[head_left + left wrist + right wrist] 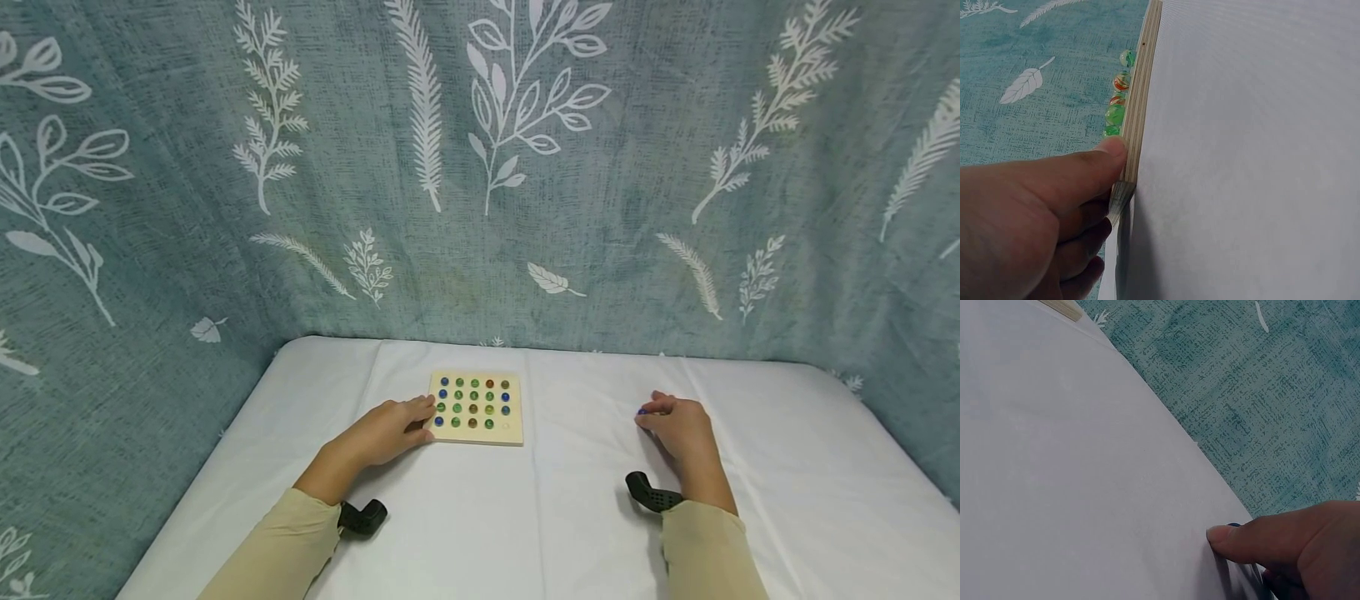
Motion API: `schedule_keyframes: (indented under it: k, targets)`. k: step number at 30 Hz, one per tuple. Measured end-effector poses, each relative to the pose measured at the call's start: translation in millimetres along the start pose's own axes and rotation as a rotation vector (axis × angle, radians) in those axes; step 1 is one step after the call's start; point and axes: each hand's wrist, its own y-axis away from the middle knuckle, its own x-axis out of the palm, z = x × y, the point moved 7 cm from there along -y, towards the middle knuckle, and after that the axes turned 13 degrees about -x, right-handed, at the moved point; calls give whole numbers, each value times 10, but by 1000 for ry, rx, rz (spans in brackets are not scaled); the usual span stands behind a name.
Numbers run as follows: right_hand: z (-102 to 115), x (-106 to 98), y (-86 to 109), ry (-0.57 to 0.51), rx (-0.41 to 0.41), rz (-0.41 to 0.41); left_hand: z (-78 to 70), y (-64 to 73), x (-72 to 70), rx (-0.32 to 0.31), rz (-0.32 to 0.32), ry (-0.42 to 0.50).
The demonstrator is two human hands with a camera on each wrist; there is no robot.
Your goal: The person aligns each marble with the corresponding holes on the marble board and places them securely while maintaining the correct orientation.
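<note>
A pale wooden marble board lies on the white cloth, left of the middle. Glass marbles in blue, green and amber sit in rows on it; the hollow at its front right corner is bare. My left hand holds the board at its left edge, the thumb against the near corner and the other fingers along the side. Well to the right of the board, my right hand pinches a blue marble between thumb and fingers, low over the cloth. Fingers mostly hide that marble in the right wrist view.
A white cloth covers the table. Behind it and at both sides hangs a green-blue curtain with white leaf prints. Black wrist mounts stick out from both sleeves, near the cloth.
</note>
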Motion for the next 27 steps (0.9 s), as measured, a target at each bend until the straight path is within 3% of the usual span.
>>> schedule_keyframes:
  k: [7,14,22,27]
  targets:
    - [26,1,-6,0,-1,8,2,7,-11,-5,-2,5]
    - [126,94,22,-88,25,13,0,22,-20,-16,2,9]
    - [744,544,-35,-227,-140,62,19,15,-17,-20,-3,6]
    - [1094,911,14,-257,-161,107,18,17,-15,-17,0,8]
